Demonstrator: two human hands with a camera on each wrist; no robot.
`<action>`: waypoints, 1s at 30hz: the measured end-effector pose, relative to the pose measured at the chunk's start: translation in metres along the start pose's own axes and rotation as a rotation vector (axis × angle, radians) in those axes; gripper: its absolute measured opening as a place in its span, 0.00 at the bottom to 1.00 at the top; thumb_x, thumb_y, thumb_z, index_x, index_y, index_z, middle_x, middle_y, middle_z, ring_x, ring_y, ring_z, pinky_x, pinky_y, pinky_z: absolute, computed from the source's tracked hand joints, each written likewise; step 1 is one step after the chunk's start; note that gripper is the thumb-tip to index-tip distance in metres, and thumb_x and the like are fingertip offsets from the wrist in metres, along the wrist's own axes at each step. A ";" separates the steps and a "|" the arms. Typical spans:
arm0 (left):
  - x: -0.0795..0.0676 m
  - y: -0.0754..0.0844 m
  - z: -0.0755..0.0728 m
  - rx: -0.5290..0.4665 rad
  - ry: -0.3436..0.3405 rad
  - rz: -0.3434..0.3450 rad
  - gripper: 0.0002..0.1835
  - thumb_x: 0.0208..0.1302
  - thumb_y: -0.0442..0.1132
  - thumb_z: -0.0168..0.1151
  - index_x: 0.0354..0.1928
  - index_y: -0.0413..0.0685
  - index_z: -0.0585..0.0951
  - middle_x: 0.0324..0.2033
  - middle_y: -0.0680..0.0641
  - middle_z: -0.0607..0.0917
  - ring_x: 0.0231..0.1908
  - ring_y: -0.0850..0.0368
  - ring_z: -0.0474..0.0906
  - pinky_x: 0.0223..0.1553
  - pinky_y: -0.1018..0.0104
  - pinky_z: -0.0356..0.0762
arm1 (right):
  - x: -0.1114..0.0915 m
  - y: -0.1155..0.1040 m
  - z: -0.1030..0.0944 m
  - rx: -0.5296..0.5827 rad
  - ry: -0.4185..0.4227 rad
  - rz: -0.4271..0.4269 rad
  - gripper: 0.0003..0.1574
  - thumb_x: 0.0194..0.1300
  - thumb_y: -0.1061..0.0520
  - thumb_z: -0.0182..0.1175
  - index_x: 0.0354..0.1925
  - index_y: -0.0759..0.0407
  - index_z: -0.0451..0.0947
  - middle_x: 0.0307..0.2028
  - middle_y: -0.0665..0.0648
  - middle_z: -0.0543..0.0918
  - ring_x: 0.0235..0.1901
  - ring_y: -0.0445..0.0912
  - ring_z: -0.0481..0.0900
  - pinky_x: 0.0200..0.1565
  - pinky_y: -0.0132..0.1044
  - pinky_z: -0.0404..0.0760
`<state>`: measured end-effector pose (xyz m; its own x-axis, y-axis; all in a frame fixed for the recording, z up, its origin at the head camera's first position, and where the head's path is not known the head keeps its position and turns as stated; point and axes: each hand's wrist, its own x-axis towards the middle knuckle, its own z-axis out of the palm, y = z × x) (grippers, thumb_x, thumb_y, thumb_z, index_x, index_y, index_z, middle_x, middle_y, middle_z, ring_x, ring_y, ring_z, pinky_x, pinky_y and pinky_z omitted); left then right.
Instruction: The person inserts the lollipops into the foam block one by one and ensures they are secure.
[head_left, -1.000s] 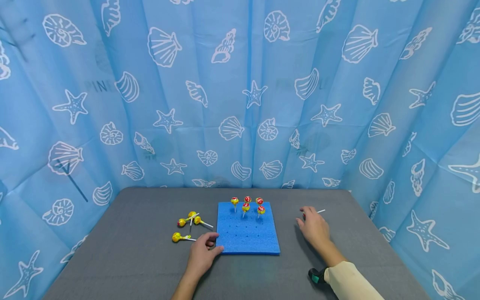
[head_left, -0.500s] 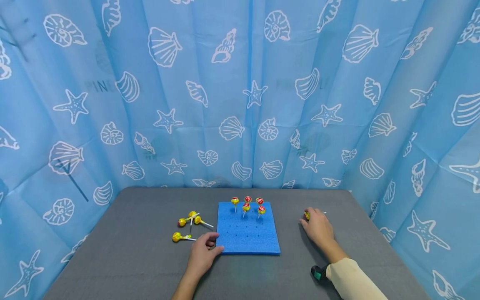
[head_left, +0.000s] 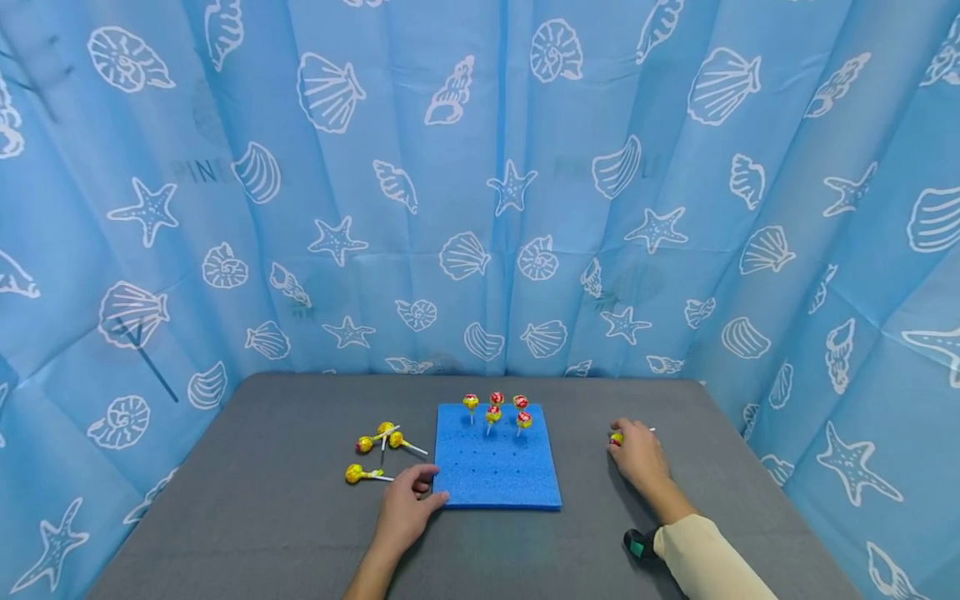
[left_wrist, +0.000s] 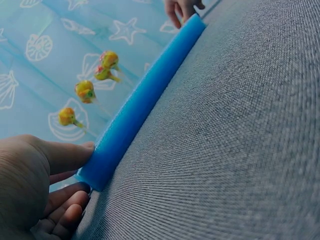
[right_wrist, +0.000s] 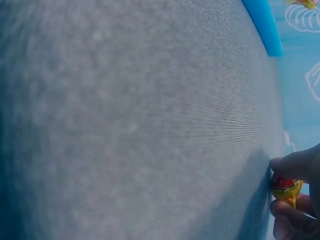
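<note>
In the head view, a blue foam board with small holes lies on the table, several wrapped lollipops standing upright in its far part. My left hand holds the board's near left corner. In the left wrist view the thumb lies on the board's upper edge and the curled fingers are against its side, low by the table. To the board's right, my right hand grips a red and yellow lollipop by its head, close to the tabletop. Its white stick pokes out beyond the hand, mostly hidden.
Several yellow lollipops lie left of the board, one apart from a crossed cluster. The grey cloth-covered table ends at a blue shell-print curtain. A black and green wrist strap is on the right wrist.
My right hand has shifted slightly right and closed around the lollipop, whose yellow head now shows beside the fingers. The left hand and the board have stayed put.
</note>
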<state>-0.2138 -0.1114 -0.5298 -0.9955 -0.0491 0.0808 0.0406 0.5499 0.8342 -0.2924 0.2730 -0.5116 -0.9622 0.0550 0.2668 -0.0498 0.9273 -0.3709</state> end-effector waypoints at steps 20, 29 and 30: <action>0.001 -0.001 0.002 0.008 0.004 -0.005 0.20 0.54 0.38 0.74 0.50 0.47 0.81 0.42 0.50 0.81 0.40 0.55 0.75 0.42 0.55 0.77 | -0.001 -0.010 0.004 0.125 0.098 -0.014 0.21 0.59 0.61 0.69 0.50 0.66 0.79 0.34 0.60 0.78 0.35 0.54 0.76 0.38 0.52 0.74; 0.002 -0.002 0.002 0.008 0.005 -0.007 0.20 0.55 0.38 0.73 0.50 0.48 0.82 0.41 0.50 0.81 0.40 0.55 0.75 0.42 0.55 0.76 | -0.001 -0.016 0.002 0.190 0.207 -0.134 0.17 0.60 0.62 0.68 0.47 0.68 0.81 0.36 0.63 0.80 0.35 0.56 0.77 0.37 0.51 0.74; 0.002 -0.002 0.002 0.008 0.004 -0.005 0.20 0.55 0.38 0.73 0.50 0.48 0.81 0.41 0.50 0.81 0.40 0.55 0.75 0.42 0.55 0.76 | -0.002 -0.017 0.002 0.199 0.206 -0.135 0.16 0.60 0.62 0.68 0.46 0.69 0.81 0.36 0.63 0.80 0.35 0.55 0.76 0.37 0.51 0.75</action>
<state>-0.2156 -0.1112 -0.5325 -0.9954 -0.0549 0.0789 0.0351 0.5564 0.8302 -0.2904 0.2561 -0.5072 -0.8698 0.0294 0.4926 -0.2441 0.8419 -0.4813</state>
